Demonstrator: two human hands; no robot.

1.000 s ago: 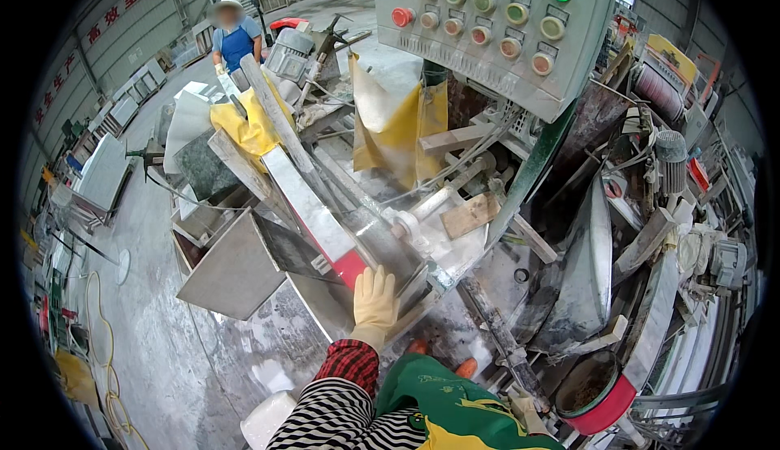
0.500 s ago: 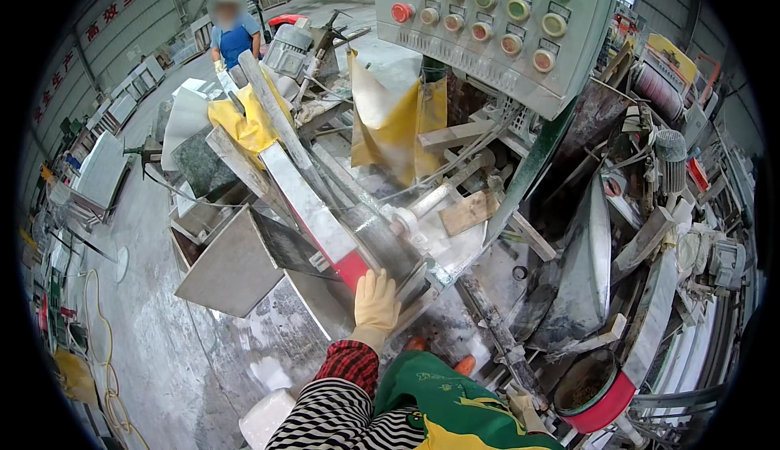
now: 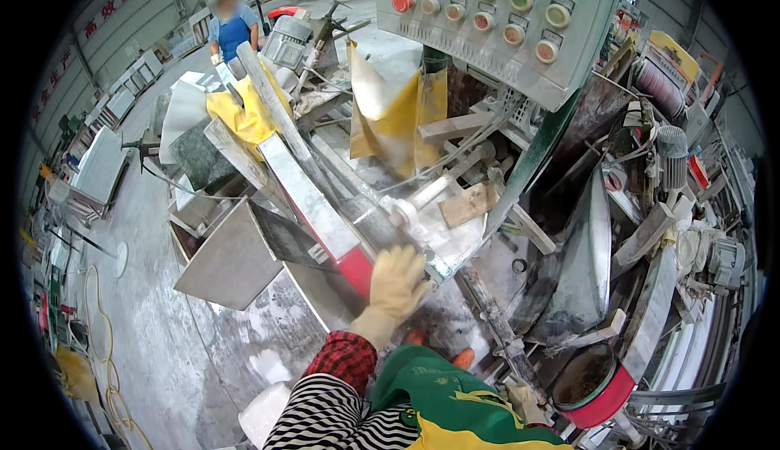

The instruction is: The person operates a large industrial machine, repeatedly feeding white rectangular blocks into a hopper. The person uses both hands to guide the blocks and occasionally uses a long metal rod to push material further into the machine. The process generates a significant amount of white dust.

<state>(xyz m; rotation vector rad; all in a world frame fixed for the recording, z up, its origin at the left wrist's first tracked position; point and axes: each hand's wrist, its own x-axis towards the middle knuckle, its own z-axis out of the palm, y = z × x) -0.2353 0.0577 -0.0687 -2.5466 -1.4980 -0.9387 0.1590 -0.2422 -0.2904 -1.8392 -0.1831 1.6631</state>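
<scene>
My left hand [image 3: 396, 287], in a cream rubber glove, reaches forward at the middle of the view. Its fingers are stretched out and slightly blurred, with nothing seen in them. It is beside the red end of a long narrow bar [image 3: 301, 194] with a pale top; whether it touches the machine frame [image 3: 445, 265] beyond the fingers, I cannot tell. A pale gloved shape beside my green and yellow apron [image 3: 455, 393], seemingly my right hand [image 3: 526, 405], hangs low at the right; its fingers do not show clearly.
A grey control box [image 3: 496, 23] with lit green buttons hangs ahead. Yellow sheeting [image 3: 248, 113] covers the bar's far end. Flat slabs [image 3: 231, 259] lean at the left. A red-rimmed bucket [image 3: 613, 397] stands at the right. A person [image 3: 233, 27] in blue stands at the far left.
My left hand has moved right and slightly forward, from the red end of the bar toward the machine frame. The low right-hand shape has hardly moved.
</scene>
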